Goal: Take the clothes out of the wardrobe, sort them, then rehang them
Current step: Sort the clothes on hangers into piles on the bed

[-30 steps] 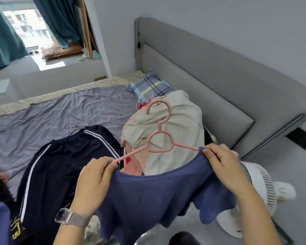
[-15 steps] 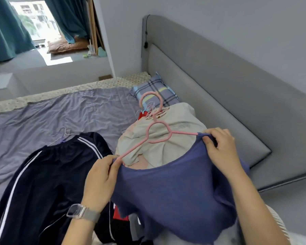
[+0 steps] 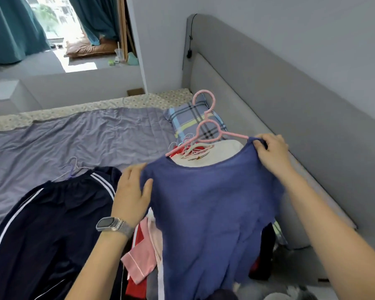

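Observation:
I hold a blue shirt (image 3: pixel 210 215) up over the bed, with a pink hanger (image 3: pixel 206 128) partly inside its neck. The hanger's left arm sticks out bare above the collar. My right hand (image 3: pixel 271 152) pinches the shirt's right shoulder where it sits on the hanger's right arm. My left hand (image 3: pixel 132 193) grips the shirt's left shoulder edge, thumb over the fabric. Below the shirt lies a heap of clothes with a cream garment (image 3: pixel 223 152) and pink and red pieces (image 3: pixel 141 263). Dark navy striped trousers (image 3: pixel 43 230) on a wire hanger (image 3: pixel 72 167) lie at the left.
A grey-purple sheet (image 3: pixel 74 137) covers the bed. A plaid pillow (image 3: pixel 188 120) lies against the grey padded headboard (image 3: pixel 290 109) on the right. Loose hangers (image 3: pixel 191 146) lie on the clothes heap. A window ledge with teal curtains (image 3: pixel 11 31) is at the far left.
The left shoulder of the shirt has slipped off the hanger's left arm, and my left hand now grips only fabric. The hanger and shirt have risen and shifted right.

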A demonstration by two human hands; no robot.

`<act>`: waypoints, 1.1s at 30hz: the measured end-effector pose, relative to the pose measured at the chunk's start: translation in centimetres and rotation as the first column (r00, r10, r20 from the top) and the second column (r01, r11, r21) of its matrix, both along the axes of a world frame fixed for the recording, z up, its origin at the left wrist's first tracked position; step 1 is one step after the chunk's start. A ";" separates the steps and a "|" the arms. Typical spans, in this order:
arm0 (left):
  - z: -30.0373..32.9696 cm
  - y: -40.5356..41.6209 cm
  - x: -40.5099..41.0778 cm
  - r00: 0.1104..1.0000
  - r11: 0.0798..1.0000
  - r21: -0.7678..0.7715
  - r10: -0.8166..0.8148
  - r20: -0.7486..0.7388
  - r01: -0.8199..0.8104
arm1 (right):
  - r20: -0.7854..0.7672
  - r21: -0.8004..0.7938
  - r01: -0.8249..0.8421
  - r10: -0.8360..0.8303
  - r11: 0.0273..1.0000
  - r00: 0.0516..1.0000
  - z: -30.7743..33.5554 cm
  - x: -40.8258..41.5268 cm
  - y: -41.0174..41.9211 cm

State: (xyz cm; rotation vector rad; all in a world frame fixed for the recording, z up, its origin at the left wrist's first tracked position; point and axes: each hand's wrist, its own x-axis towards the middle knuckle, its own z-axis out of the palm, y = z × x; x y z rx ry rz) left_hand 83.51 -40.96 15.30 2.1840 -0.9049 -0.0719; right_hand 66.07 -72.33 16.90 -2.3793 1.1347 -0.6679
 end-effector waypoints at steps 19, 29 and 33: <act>-6.8 -3.7 -0.3 0.908 0.901 0.222 0.403 -0.115 -0.372 | -0.523 0.180 0.063 0.041 0.982 0.852 -17.7 12.9 -14.1; -7.2 -1.0 0.2 0.871 0.870 0.273 0.463 -0.166 -0.411 | -0.403 0.320 -0.581 0.663 0.748 0.631 -13.2 21.2 -0.6; -7.1 2.1 2.2 0.881 0.887 0.285 0.426 -0.206 -0.363 | -0.272 0.483 -0.650 0.806 0.587 0.526 -12.4 23.2 9.0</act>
